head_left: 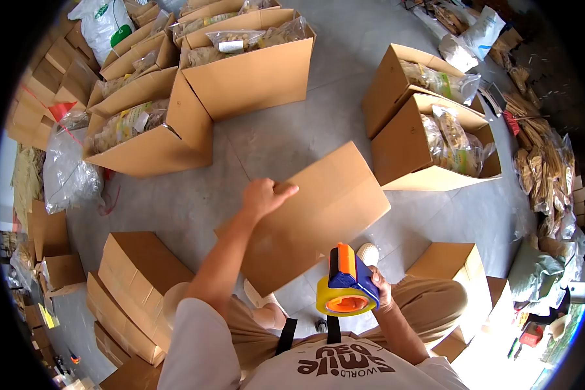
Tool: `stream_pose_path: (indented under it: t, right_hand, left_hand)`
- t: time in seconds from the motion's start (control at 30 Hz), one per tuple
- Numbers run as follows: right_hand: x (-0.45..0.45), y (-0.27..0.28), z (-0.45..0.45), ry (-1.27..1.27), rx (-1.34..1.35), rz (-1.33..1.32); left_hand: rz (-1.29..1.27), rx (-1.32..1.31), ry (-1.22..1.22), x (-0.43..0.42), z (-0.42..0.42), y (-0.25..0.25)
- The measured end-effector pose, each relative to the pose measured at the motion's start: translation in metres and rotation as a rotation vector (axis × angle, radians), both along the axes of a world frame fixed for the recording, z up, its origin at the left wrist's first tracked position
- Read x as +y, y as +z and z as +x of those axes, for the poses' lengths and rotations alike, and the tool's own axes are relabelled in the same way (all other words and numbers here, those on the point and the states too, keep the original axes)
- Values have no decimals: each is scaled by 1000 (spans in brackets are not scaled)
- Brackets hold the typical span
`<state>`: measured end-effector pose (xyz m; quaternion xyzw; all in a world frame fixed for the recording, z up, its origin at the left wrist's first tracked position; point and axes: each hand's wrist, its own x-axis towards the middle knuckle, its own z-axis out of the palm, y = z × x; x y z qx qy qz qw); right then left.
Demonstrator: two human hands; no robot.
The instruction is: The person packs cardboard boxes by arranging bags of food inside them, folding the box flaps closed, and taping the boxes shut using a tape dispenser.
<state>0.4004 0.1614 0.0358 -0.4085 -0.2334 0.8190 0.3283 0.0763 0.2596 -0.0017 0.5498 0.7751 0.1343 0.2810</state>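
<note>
My left hand grips the upper left edge of a cardboard box, its thumb lying on the flat brown face. The box is held at a slant in front of my legs, and what is under or inside it is hidden. In my right hand is a tape dispenser with a blue body, an orange top piece and a roll of yellow tape. The dispenser is close to the near right side of the box; whether they touch I cannot tell.
Open boxes holding clear bags of dried goods stand at upper left and at right. Flattened cartons lean at lower left. Another box is by my right knee. Plastic wrap hangs at far left.
</note>
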Motion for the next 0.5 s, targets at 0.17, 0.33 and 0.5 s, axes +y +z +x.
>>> stream_pose_path:
  t: [0.17,0.33,0.5]
  right_hand:
    - [-20,25,14,-13,13,56]
    - [-35,49,23,143,-30,227]
    - [-48,43,38,287,-197,474]
  left_hand:
    - [115,54,71,-62,74,-17]
    - [691,-223,32,-106,91,14]
    - [-261,-1599,353,-166,105,87]
